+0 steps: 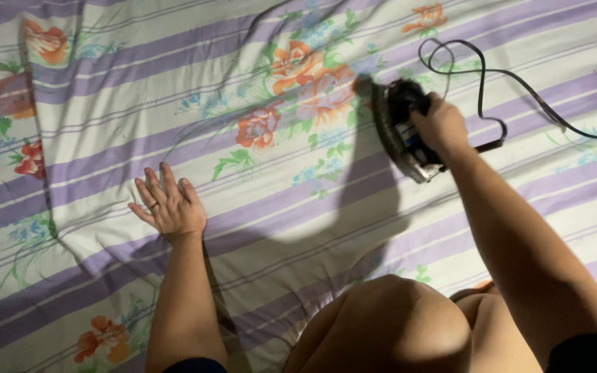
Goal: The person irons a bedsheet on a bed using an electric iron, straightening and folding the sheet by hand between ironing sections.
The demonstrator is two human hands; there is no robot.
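Black and steel-soled, the clothes iron [399,131] sits right of centre on the fabric, tipped up on its edge so that the soleplate faces left, its nose pointing away from the person. The right hand [440,124] is wrapped tight around its handle. A black cord [481,83] runs from the iron's heel, loops toward the top edge and trails off to the right edge. The left hand [167,206] lies flat with fingers spread, palm down on the striped floral sheet [105,124], holding nothing, well apart from the iron. Between the two hands the sheet lies broad and mostly smooth; a raised fold [39,138] runs down the left side. The person's bent knee [388,324] fills the bottom edge near the right arm.
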